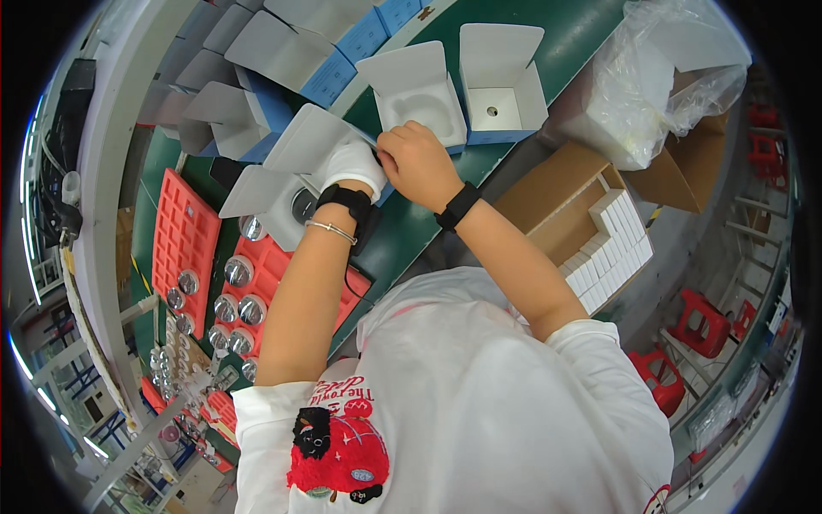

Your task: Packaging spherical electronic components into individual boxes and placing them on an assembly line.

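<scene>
My left hand point(354, 164), in a white glove, reaches over an open white-lined box point(312, 141); its fingers are hidden. Beside it, my right hand point(418, 161) is bare with its fingers curled closed, at the near edge of an open box with a moulded white insert point(419, 101). Whatever its fingertips hold, if anything, cannot be made out. Below my left wrist lies another open box point(272, 206) with a dark round part point(304, 204) in its white insert. To the right stands an open box with a small hole in its inner floor point(503, 98).
Several open blue-and-white boxes point(295, 60) line the far left. Red trays point(184, 231) bear silver round parts point(238, 271). At the right, a brown carton point(548, 193) holds small white boxes point(606, 248), near a clear plastic bag point(634, 86). Red stools point(700, 324) stand beyond.
</scene>
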### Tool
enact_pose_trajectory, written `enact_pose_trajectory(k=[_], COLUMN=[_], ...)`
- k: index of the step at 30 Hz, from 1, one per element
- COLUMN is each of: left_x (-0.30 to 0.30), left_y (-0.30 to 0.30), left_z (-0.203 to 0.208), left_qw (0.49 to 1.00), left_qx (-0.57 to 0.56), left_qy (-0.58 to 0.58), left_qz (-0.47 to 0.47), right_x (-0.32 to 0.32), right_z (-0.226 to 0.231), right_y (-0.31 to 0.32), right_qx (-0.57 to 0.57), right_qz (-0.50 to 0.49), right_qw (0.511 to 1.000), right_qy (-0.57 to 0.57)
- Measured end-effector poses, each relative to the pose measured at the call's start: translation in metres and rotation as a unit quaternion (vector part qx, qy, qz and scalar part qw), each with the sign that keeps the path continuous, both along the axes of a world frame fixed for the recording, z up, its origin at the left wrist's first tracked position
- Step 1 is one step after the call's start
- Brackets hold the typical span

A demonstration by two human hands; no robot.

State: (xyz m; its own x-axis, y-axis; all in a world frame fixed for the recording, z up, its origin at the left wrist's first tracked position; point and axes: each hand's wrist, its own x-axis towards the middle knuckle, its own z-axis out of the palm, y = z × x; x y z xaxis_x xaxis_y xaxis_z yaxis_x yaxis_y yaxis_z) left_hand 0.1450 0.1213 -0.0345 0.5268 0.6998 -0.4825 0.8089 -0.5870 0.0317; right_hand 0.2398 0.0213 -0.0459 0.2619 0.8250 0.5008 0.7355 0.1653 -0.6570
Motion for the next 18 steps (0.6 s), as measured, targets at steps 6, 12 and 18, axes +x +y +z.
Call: enact_pose_trajectory(k=[6,12,18], left_x=[-0.005,-0.018,-0.002], left_y=[0.007,0.01,-0.007], left_z=[-0.011,-0.042,0.031], left_qw=[1.0,0.998,0.995], left_qx=[-0.013,0.017,0.036], left_qy=[-0.008,-0.048,0.01], left_qz=[-0.017,-0.027,-0.096], right_x=[0.002,0.001,0.004], right_z=[-0.001,0.004,0.002], right_y=[0.001,-0.003,0.001], right_qx=[-0.003,0.012,-0.011], right_qz=[0.011,0.019,0.017], right_qw=[1.0,1.0,0.999], right_qy=[-0.012,-0.006,-0.041])
